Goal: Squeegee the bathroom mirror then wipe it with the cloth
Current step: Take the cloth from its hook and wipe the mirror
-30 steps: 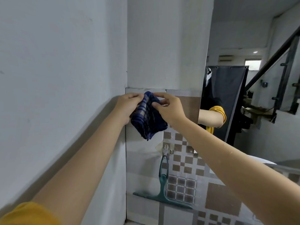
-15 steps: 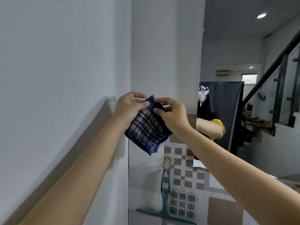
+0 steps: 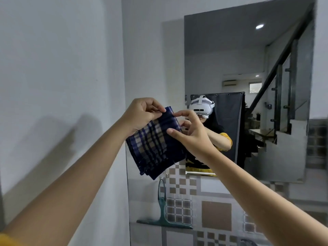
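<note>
Head view: left hand [image 3: 142, 115] pinches top corner of folded plaid cloth [image 3: 156, 144], held up in air before mirror [image 3: 248, 71]. Right hand [image 3: 190, 134] fingers spread, thumb touching cloth's right edge, no firm grasp. Green squeegee [image 3: 163, 208] hangs on hook against tiled wall [image 3: 216, 215] below.

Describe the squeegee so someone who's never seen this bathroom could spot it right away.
Find the big wall mirror, then look below its left corner at the patterned tiled wall. The squeegee hangs there from a small hook, the only teal thing, shaped like an upside-down T.
</note>
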The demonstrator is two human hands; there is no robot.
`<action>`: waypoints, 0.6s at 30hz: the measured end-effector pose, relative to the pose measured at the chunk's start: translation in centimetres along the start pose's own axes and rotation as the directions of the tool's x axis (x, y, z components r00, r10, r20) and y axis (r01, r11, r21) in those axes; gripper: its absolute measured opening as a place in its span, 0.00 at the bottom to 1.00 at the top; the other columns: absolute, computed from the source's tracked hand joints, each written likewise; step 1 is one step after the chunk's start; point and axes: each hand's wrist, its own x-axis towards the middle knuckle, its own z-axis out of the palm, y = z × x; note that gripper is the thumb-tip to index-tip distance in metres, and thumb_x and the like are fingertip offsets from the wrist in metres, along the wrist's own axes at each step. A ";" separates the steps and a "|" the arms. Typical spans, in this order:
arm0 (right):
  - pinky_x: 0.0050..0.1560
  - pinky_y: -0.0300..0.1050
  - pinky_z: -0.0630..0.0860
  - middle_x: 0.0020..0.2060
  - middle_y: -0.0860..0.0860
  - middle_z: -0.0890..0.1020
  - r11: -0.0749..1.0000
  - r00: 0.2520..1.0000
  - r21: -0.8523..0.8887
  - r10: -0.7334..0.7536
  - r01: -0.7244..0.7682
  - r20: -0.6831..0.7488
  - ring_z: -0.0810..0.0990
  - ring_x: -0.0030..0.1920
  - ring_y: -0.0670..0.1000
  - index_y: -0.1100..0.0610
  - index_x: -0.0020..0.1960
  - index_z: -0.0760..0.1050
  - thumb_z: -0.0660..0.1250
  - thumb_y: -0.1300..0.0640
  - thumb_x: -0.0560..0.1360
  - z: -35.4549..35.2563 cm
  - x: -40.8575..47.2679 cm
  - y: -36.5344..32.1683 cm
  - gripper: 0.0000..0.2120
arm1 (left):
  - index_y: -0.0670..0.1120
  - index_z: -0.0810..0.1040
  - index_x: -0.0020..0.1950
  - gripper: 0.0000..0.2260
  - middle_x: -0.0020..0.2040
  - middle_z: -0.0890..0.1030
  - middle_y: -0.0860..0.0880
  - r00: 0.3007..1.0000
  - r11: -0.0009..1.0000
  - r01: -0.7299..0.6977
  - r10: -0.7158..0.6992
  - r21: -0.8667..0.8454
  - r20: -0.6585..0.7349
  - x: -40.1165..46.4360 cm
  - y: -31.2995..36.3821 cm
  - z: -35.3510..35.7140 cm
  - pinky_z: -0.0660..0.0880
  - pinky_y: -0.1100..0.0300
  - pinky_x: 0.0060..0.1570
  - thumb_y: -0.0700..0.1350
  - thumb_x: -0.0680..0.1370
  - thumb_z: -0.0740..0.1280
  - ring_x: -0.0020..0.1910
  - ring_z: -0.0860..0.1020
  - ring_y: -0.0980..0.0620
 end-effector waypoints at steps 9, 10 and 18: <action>0.53 0.57 0.79 0.53 0.60 0.83 0.976 0.994 0.191 0.112 -0.107 -0.017 0.83 0.53 0.58 0.52 0.63 0.75 0.73 0.61 0.68 -7.5 -4.5 -3.0 0.24 | 0.46 0.81 0.42 0.08 0.41 0.83 0.45 0.999 0.991 -0.034 0.034 -0.129 -0.004 -0.5 3.4 7.1 0.77 0.63 0.45 0.34 0.73 0.67 0.41 0.80 0.52; 0.53 0.54 0.80 0.53 0.57 0.83 0.964 0.990 0.226 0.142 -0.136 -0.011 0.83 0.53 0.57 0.52 0.65 0.73 0.72 0.63 0.68 -8.3 -5.0 -3.1 0.26 | 0.45 0.81 0.42 0.08 0.40 0.83 0.49 0.999 0.986 -0.033 0.032 -0.161 -0.011 -0.6 3.7 8.0 0.77 0.65 0.45 0.33 0.73 0.67 0.41 0.80 0.55; 0.55 0.56 0.78 0.47 0.47 0.86 0.875 0.951 0.388 0.308 -0.289 0.014 0.84 0.49 0.53 0.61 0.64 0.73 0.65 0.71 0.73 -11.8 -8.0 -1.8 0.20 | 0.45 0.81 0.40 0.07 0.39 0.81 0.53 1.000 0.991 -0.024 0.023 -0.134 -0.013 -1.0 4.7 13.7 0.74 0.70 0.42 0.33 0.72 0.68 0.38 0.79 0.62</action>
